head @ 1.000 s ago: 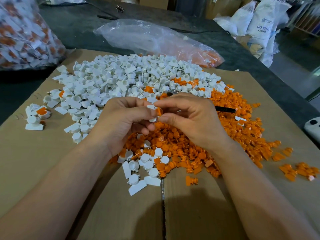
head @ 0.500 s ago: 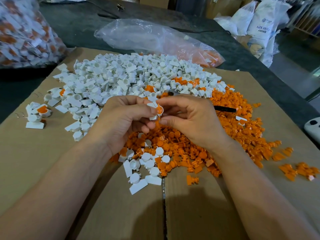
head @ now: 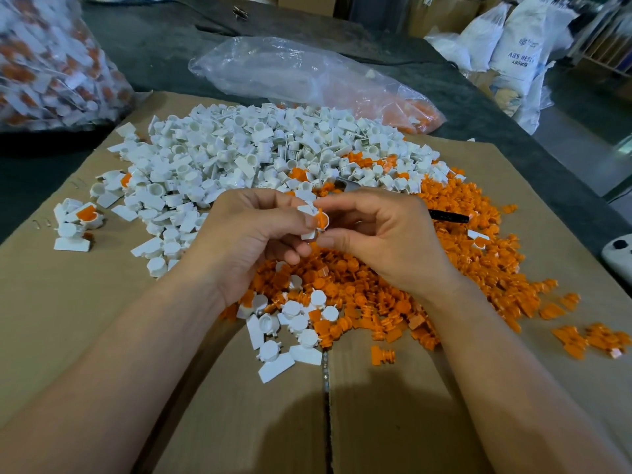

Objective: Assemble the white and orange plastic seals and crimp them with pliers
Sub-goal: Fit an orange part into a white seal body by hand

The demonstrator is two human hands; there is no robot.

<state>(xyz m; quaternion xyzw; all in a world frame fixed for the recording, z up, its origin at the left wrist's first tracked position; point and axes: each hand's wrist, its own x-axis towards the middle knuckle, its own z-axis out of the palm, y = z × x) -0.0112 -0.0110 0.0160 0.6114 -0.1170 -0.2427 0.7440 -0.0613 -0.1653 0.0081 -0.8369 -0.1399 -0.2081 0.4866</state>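
"Two hands, both at work on the same piece?"

"Yes. The left hand [head: 253, 241] and the right hand [head: 383, 241] meet fingertip to fingertip above the brown cardboard sheet [head: 102, 319]. Between them is one seal. The left thumb and fingers pinch the small white plastic seal body [head: 306, 213], and the right thumb and forefinger pinch the round orange plastic insert [head: 320, 218] at its mouth. I cannot tell how deep the insert sits."

"How many heaps?"

"Two. One heap of loose white bodies [head: 273, 148] lies on the far side of the cardboard, and one heap of loose orange inserts [head: 427, 285] lies nearer and to the right. They touch along a mixed edge. The pieces in each are too many to count."

"And the pliers?"

"One pair. The black-handled pliers [head: 448, 216] lie on the orange heap just behind the right hand, which hides most of them. Neither hand touches them."

"Anything apart from the heaps?"

"One single orange insert [head: 383, 355] lies alone on the cardboard near the front. A small cluster of white pieces [head: 78, 220] sits apart at the left, and one of them plainly shows orange inside. Two clear plastic bags rest on the dark table [head: 154, 46]: one nearly flat bag [head: 307, 77] behind the white heap, and one bulging bag [head: 51, 63] at far left, packed with white and orange pieces."
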